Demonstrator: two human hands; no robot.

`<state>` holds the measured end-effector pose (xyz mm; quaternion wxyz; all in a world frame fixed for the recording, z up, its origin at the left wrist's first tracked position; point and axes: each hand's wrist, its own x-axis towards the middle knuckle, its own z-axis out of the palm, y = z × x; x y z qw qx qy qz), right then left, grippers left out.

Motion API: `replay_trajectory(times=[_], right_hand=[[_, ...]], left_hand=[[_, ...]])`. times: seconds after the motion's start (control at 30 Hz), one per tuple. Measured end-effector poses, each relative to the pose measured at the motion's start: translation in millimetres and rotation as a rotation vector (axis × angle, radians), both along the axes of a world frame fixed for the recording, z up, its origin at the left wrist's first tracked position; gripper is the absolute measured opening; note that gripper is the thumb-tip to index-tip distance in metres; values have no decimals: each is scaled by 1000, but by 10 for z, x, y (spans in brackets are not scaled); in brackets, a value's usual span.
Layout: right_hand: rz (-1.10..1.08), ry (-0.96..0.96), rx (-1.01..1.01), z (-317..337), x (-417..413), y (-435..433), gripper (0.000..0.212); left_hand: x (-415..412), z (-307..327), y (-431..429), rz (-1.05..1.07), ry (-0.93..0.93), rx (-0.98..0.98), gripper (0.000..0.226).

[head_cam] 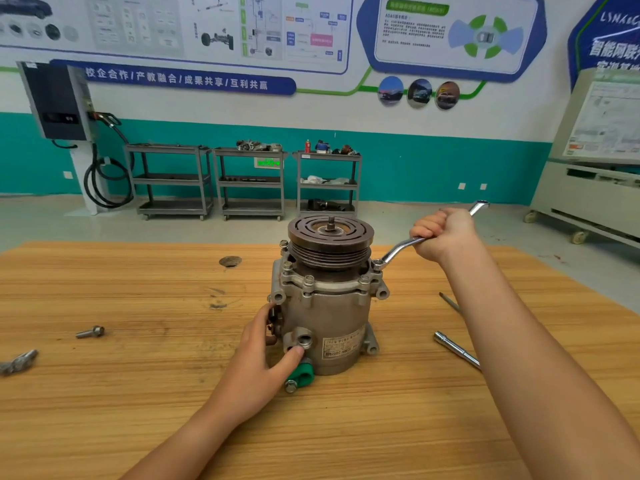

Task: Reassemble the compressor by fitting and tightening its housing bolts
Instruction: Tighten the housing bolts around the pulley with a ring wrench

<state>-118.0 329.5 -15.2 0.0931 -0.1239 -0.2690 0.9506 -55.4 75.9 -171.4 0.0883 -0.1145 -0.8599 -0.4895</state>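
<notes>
So you've got the compressor (327, 299) standing upright on its rear end in the middle of the wooden bench (138, 375), pulley (330, 237) facing up. Your right hand (445, 233) is clenched in a fist around the offset ring spanner (415, 242), and the ring end sits on the housing bolt (377, 263) at the right side of the flange. Your left hand (265, 344) isn't gripping anything, it's just pressed flat against the lower left of the body with the thumb by the port (304, 341)

Some tips for this bit: make sure the ring is fully down over the bolt head before you pull, since an offset handle loves to tip and ride up. Your grip is far out near the free end, which means plenty of leverage, so go gently, these bolts thread into aluminium I'd guess. That left hand looks a bit low to stop the housing twisting, I'd brace harder or wrap round the body more

The other bolts round the flange (308, 280) look seated from here but I can't tell if they're snug, so I'd work crosswise in stages instead of cranking one fully. Also there's a loose bolt (90, 331) lying off to the left on the bench, check whether it belongs in a housing hole. The socket extension bar (457, 349) lies to your right if you need it
</notes>
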Motion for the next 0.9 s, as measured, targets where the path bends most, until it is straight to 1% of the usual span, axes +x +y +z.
replay_trajectory(times=[0.1, 0.2, 0.33, 0.37, 0.4, 0.5, 0.53, 0.6, 0.63, 0.67, 0.7, 0.73, 0.8, 0.87, 0.9], right_hand=[[-73, 12, 6, -7, 76, -21, 42], [-267, 84, 33, -97, 329, -81, 40], [-543, 242, 181, -455, 818, -336, 42], [-591, 313, 265, -557, 923, -442, 44], [-636, 387, 409, -646, 1005, -565, 45], [-753, 599, 999, -825, 1089, -921, 36], [-788, 668, 1156, -862, 1074, -1005, 38], [-826, 768, 1376, -901, 1037, -1093, 43], [-826, 791, 1430, -889, 1033, -1105, 48], [-810, 814, 1435, -864, 1041, -1094, 55], [-773, 832, 1368, -802, 1063, -1072, 62], [-721, 819, 1228, -663, 1089, -1037, 67], [-653, 712, 818, -298, 1063, -883, 66], [-606, 671, 406, 33, 948, -607, 63], [-567, 639, 241, 151, 881, -456, 63]], left_hand=[[-5, -1, 5, -4, -7, -6, 79], [-3, 0, 17, 7, -8, -9, 81], [-4, 1, 24, 14, -17, -10, 82], [-1, 2, 26, 19, -13, -13, 82], [2, 4, 28, 23, -6, -16, 82], [6, 8, 30, 28, -9, -16, 82], [9, 9, 29, 29, -14, -14, 82], [10, 11, 26, 22, -6, -4, 81], [10, 12, 24, 18, -2, 0, 81], [11, 15, 22, 16, -2, -1, 80], [12, 17, 21, 16, -5, -4, 80], [12, 19, 18, 16, -9, -8, 80], [7, 20, 14, 16, -9, -20, 81], [10, 22, 12, 15, -10, -30, 82], [13, 21, 12, 14, -11, -30, 82]])
